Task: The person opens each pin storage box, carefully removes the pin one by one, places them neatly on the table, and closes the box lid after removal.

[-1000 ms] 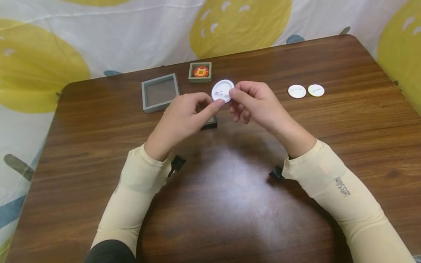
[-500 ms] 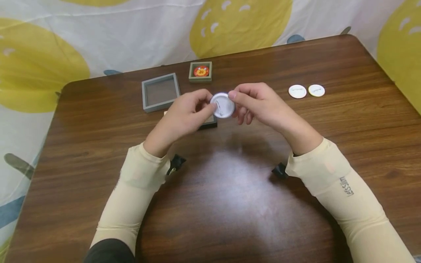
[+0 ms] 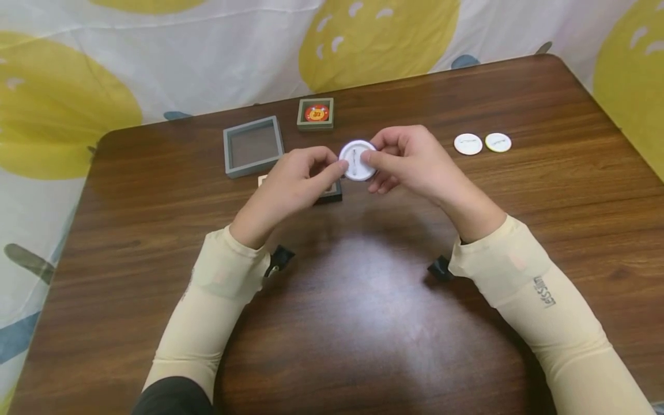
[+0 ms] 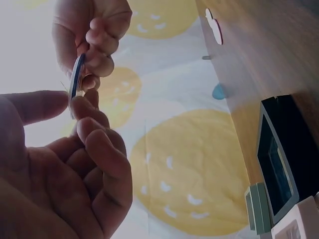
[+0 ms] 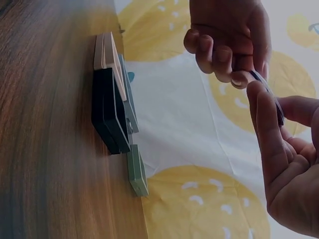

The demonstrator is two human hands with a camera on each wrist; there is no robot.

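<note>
While your left hand (image 3: 293, 181) and right hand (image 3: 410, 158) pinch the white badge (image 3: 357, 160) above the worktop (image 3: 363, 311), they half-hide a dark frame (image 3: 332, 193); a grey frame (image 3: 253, 145) and two discs (image 3: 482, 143) sit well apart. Left wrist: badge (image 4: 76, 79) edge-on. Right wrist: stacked frames (image 5: 112, 107) blurred.

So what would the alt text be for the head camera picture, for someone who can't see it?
Two hands, left hand and right hand, pinch a white round badge above a brown wooden table. Two more white badges lie to the right; grey frames sit behind.
</note>
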